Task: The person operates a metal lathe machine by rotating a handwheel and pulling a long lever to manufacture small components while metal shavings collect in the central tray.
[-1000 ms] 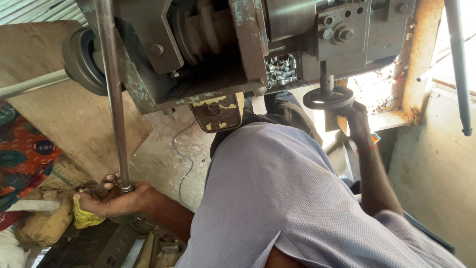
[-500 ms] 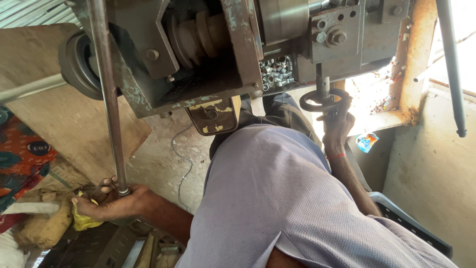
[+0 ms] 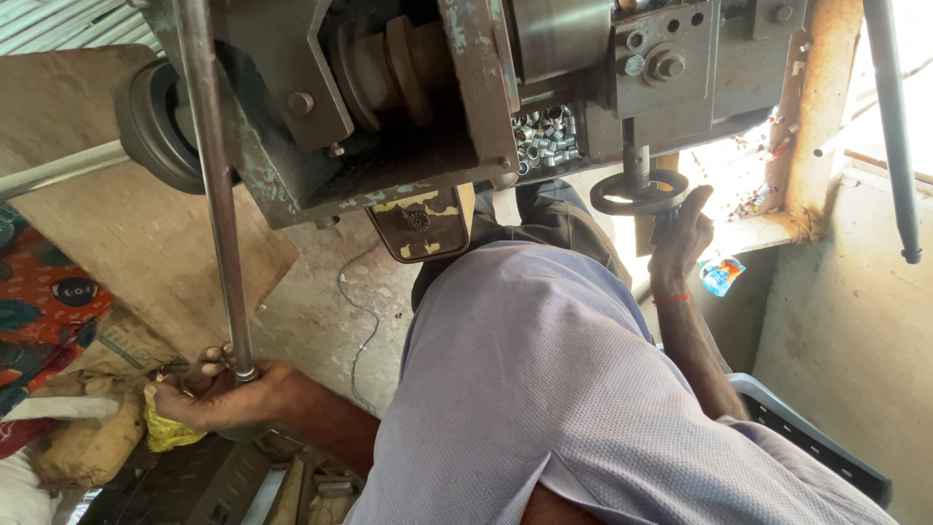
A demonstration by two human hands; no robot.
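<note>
Fingers [image 3: 199, 365] of the left hand [image 3: 219, 394] curl about the lower end of a long steel rod [image 3: 219, 194], close by the collar near its foot; the grip looks closed, though the inner side of the hand is hidden. A crumpled yellow cloth [image 3: 167, 428] lies pressed under the heel of that hand. Around it sit a sack [image 3: 87, 447] and dark metal parts on the floor, with a patterned red and blue fabric [image 3: 44, 311] at the left edge.

Across the middle lies the person's lavender shirt [image 3: 544, 389], covering most of the lower view, with dark trousers [image 3: 544, 219] beyond it.

Further up, the right hand [image 3: 680, 238] reaches to a small black handwheel [image 3: 639, 192] on a short shaft under the machine. Its fingers wrap the rim at the right side, closed on it. A red thread [image 3: 671, 298] circles the wrist.

Above stands the heavy greenish-grey machine [image 3: 466, 97], with a brown stepped pulley [image 3: 389, 68], a black wheel [image 3: 155, 126] at its left, and a heap of small shiny metal sleeves [image 3: 544, 136] in an opening. The rod rises past the machine's left front. Behind are a concrete floor [image 3: 321, 301], a leaning board [image 3: 107, 243] and a bright window ledge [image 3: 768, 228].
</note>
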